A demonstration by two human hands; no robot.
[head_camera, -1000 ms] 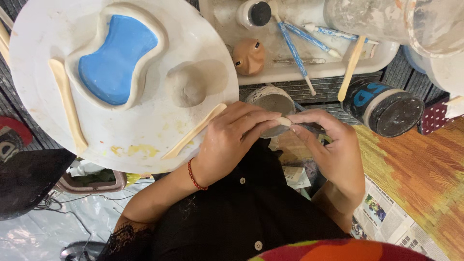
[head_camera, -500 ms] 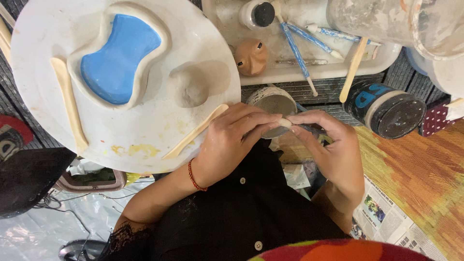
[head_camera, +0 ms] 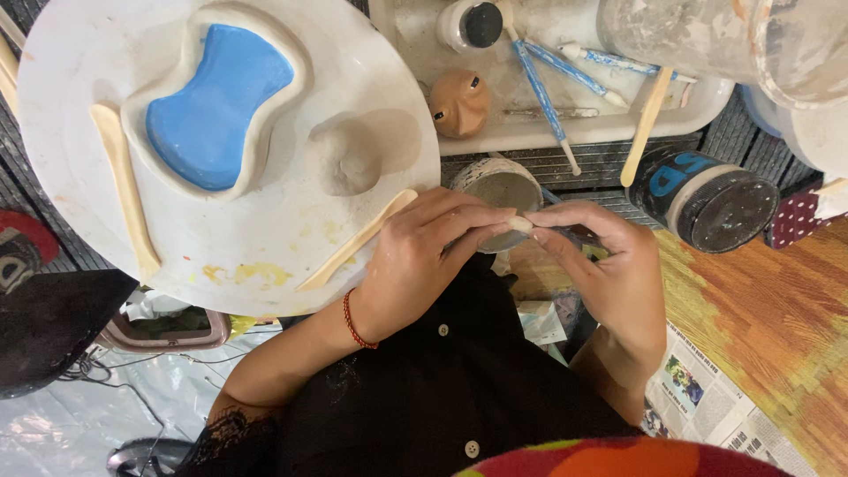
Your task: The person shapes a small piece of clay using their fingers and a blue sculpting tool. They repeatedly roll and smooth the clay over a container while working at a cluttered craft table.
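My left hand (head_camera: 422,258) and my right hand (head_camera: 609,265) meet in front of me and pinch a small pale piece of clay (head_camera: 521,223) between their fingertips. A red thread bracelet circles my left wrist. Just behind the fingers stands a small grey cup of slip (head_camera: 496,187). A round white board (head_camera: 291,225) on the left carries a blue slab in a pale clay rim (head_camera: 215,106), a grey clay lump (head_camera: 346,162) and two wooden modelling sticks (head_camera: 355,240).
A white tray (head_camera: 521,137) at the back holds a small clay face (head_camera: 459,100), blue-handled tools (head_camera: 541,88), a wooden stick (head_camera: 645,124) and a bottle. A dark-lidded jar (head_camera: 707,193) and a clear tub (head_camera: 707,40) stand right. Newspaper (head_camera: 707,397) lies lower right.
My hands stay together on the clay piece; the fingers have shifted slightly as they work it. Nothing else has moved.
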